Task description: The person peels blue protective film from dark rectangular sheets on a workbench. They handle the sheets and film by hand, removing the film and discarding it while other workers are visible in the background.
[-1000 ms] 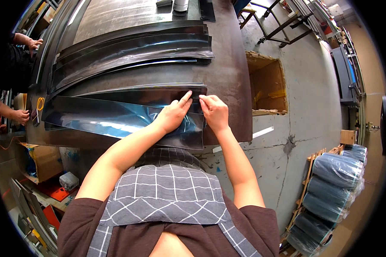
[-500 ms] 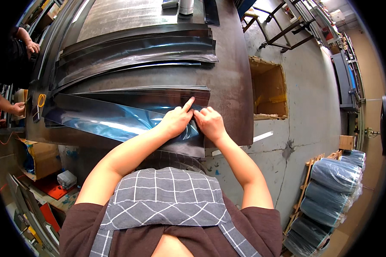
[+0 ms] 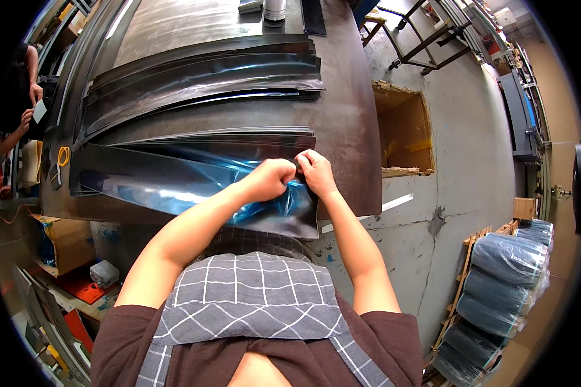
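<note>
The left hand (image 3: 269, 180) is clenched, seemingly on a gathered bit of blue film (image 3: 295, 198), which crumples under it. Just beside it, the right hand (image 3: 316, 173) has its fingers bent together; whether anything is pinched there cannot be told. The film lies over one long dark sheet (image 3: 303, 227) on the near part of the table (image 3: 350, 119), slanting nearer toward its right end.

The film looks thin, light, soft and quick to wrinkle, best taken by a loose corner. The sheet seems springy and smooth, perhaps slippery, and its glossy face could scratch; holding it by the edges near both ends should suit.

Behind it is one stack (image 3: 292, 140) of similar sheets, with several edges showing but too tight to count. Farther off lies one larger pile (image 3: 203, 72), also uncountable. At the left end is one pair of scissors (image 3: 63, 157); at the far side, one silver cylinder (image 3: 275, 11).

Beyond the table: one open box (image 3: 408, 119) to the right, at least five wrapped rolls (image 3: 507, 257) at near right, and, at far left, another person's two hands with one pale card (image 3: 39, 111).
</note>
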Motion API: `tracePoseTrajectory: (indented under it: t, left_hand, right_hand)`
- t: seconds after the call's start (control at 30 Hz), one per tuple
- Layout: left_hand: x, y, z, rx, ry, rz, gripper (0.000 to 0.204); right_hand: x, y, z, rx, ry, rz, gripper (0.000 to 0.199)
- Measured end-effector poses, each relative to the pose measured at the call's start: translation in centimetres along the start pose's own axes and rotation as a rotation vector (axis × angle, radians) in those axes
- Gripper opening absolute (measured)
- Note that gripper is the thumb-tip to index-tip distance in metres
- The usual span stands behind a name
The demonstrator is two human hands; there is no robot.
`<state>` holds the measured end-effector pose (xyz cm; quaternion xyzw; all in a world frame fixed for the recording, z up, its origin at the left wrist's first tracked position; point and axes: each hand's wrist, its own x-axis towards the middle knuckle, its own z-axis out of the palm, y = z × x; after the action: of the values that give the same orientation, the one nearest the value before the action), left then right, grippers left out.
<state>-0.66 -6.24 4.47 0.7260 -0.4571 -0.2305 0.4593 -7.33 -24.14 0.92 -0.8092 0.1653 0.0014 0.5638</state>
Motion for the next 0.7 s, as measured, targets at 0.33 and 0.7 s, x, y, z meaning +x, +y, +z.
tracePoseTrajectory:
  t: [0.33, 0.7]
  left_hand:
    - [-0.3, -1.6, 1.7, 0.440, 0.123, -0.063, 0.038]
    - [-1.3, 1.8, 1.5, 0.553, -0.190, -0.198, 0.056]
  right_hand:
    - [-2.0, -1.6, -1.3, 0.017, 0.018, 0.112, 0.015]
    - [-2.9, -1.0, -1.3, -0.860, 0.268, -0.626, 0.014]
